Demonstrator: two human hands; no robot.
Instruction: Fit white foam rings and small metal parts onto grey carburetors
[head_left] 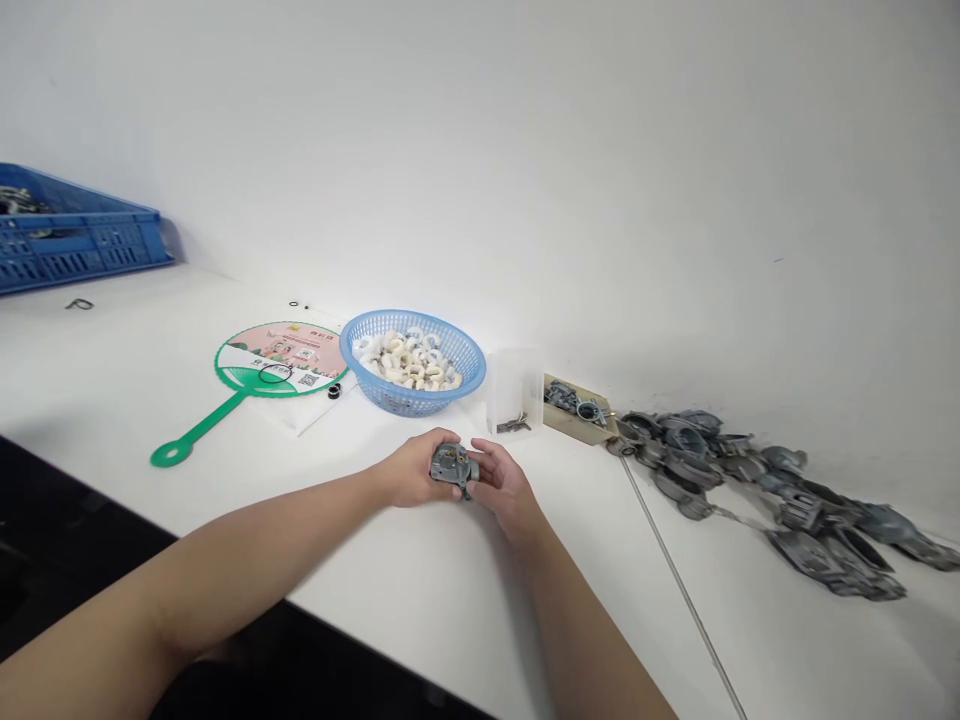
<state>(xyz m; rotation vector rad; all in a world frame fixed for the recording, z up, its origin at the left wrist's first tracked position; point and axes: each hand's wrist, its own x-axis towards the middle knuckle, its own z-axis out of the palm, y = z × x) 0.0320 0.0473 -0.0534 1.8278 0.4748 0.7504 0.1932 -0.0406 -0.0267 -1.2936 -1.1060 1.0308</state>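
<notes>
A small grey metal carburetor body (pixel 451 465) with brass-coloured fittings on its upper face is held above the white table, between my two hands. My left hand (pixel 416 468) is closed around its left side, thumb and fingers at the edges. At the other side, my right hand (pixel 508 490) has curled fingers and a thumb against the part's right end; the exact contact is partly hidden. Just beyond the hands stand a blue mesh basket (pixel 470 378) of white ring-shaped pieces and a clear plastic box (pixel 517 385) with small dark metal pins in it.
Grey metal castings (pixel 690 460) lie heaped along the wall at right, beside a shallow tan box (pixel 577 425) of small metal parts. A thin rod or seam (pixel 675 575) crosses the table. At left are a green-handled fan (pixel 202 425) and a blue crate (pixel 90 245).
</notes>
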